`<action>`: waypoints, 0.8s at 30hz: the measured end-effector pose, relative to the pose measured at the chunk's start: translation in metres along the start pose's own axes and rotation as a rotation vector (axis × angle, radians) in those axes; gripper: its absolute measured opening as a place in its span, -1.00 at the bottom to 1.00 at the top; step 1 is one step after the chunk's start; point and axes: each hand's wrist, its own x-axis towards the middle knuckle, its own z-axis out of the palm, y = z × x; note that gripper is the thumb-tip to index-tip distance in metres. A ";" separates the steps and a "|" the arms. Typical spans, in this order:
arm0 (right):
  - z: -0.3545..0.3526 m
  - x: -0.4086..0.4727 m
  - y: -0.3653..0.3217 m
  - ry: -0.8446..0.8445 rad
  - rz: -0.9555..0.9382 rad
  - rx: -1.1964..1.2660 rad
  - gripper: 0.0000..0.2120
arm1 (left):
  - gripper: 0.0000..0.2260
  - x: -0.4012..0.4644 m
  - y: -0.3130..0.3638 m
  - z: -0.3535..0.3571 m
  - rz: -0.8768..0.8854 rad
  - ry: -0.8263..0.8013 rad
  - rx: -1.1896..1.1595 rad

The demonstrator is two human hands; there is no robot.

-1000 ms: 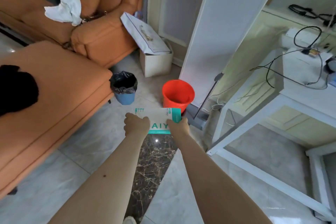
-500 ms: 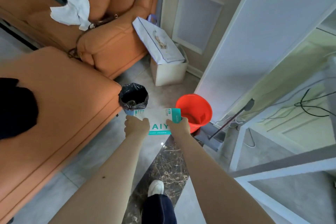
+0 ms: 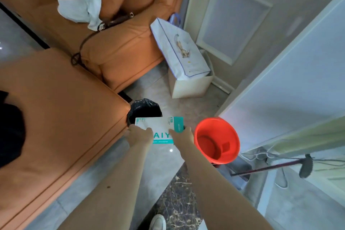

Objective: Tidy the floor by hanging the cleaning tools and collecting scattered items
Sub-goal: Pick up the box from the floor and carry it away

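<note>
Holding box (image 3: 160, 127) in both hands, left hand (image 3: 141, 134) and right hand (image 3: 182, 136) each gripping an end, over bin (image 3: 143, 108) by sofa corner | done: box collected | left: drop it; mop (image 3: 270, 166) unhung, beside bucket (image 3: 217, 140)

We see a flat white-and-teal cardboard box (image 3: 160, 129), its printed face smooth and faintly shiny. Just right of the box, the round red plastic bucket (image 3: 217, 140) looks smooth and glossy. Just behind the box, a crinkled black plastic bin liner (image 3: 143, 109) catches light. Left of the box, the orange sofa (image 3: 61, 127) looks like smooth matt leather. Below the box, the polished stone floor tiles (image 3: 175, 201) gleam. Crumpled white cloth (image 3: 82, 8) lies on the sofa.
</note>
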 end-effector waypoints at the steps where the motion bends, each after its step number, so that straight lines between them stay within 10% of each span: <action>1: 0.004 0.010 -0.003 -0.012 0.002 0.001 -0.63 | -0.55 0.010 0.004 0.004 -0.004 0.004 0.011; 24: 0.133 0.227 -0.030 0.016 0.230 -0.086 -0.57 | -0.66 0.267 0.056 0.076 0.041 -0.228 0.211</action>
